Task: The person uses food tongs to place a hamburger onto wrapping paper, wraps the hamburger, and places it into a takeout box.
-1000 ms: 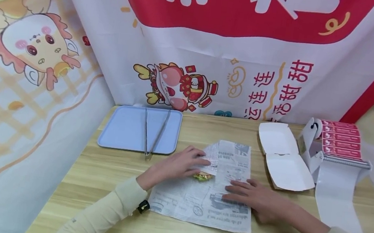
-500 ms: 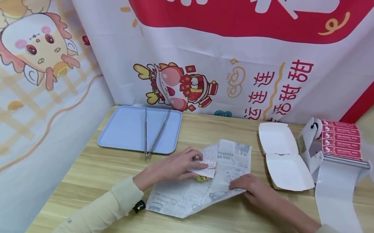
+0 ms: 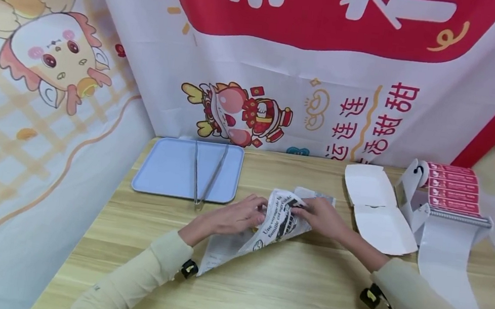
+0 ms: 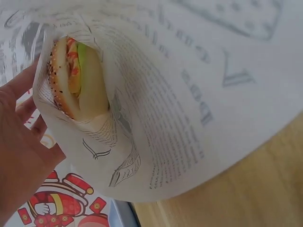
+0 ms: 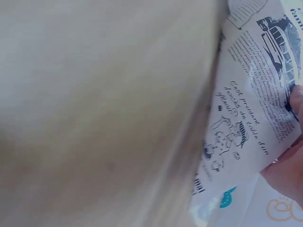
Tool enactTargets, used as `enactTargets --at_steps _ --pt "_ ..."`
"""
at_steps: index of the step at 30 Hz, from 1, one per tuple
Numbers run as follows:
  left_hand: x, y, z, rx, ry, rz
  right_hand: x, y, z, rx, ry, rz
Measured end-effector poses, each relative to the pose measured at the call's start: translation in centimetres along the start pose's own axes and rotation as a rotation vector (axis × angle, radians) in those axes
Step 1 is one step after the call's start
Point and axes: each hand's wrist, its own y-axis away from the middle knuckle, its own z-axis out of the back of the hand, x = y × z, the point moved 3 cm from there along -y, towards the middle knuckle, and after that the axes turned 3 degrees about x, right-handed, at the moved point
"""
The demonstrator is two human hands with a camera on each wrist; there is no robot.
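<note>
A sheet of newsprint-patterned wrapping paper (image 3: 278,218) lies folded over on the wooden table. Inside the paper, the left wrist view shows a burger (image 4: 93,90) with a seeded bun, a green leaf and a sauced filling; in the head view it is mostly hidden. My left hand (image 3: 237,216) holds the papered burger from its left side, fingers curled over the paper. With its thumb and fingers, my right hand (image 3: 324,217) pinches the raised right part of the sheet and folds it across the burger. A pale sleeve covers much of the right wrist view.
At the back left lies a blue tray (image 3: 168,168) with metal tongs (image 3: 205,183) across it. An opened white box (image 3: 380,215) stands to the right. Beside it is a label dispenser (image 3: 451,198), its backing strip hanging toward the front. A printed banner (image 3: 249,58) hangs behind the table.
My right hand has gone from lying flat on the paper to gripping its edge, lifting it and bringing it leftward over the burger. The left hand has stayed beside the burger.
</note>
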Motion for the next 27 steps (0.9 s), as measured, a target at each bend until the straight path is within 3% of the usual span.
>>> enactTargets --at_steps 3,6,11,15,18,20,22,27 --pt "0.1 0.0 -0.1 0.024 0.042 0.003 0.1 -1.3 0.3 0.002 0.016 -0.014" --pt "0.1 0.0 -0.1 0.037 0.093 0.065 0.2 -2.4 0.5 0.009 0.036 -0.026" --pt "0.0 0.5 -0.1 -0.024 0.143 0.136 -0.2 -3.2 -0.1 -0.006 0.045 -0.054" --pt "0.1 1.1 -0.4 -0.088 0.230 0.124 0.6 -2.8 -0.8 -0.121 0.081 -0.005" --pt "0.1 1.5 -0.4 -0.116 0.275 0.134 2.3 -2.3 -1.0 -0.191 0.144 0.114" --pt "0.0 1.7 -0.4 -0.132 0.284 0.134 3.3 -2.1 -1.3 -0.171 0.179 0.184" --pt "-0.2 1.7 -0.4 -0.145 0.281 0.138 4.1 -2.0 -1.8 -0.097 0.200 0.240" --pt "-0.6 2.0 -1.2 -0.172 0.253 0.168 4.0 -1.6 -3.6 0.076 0.313 0.283"
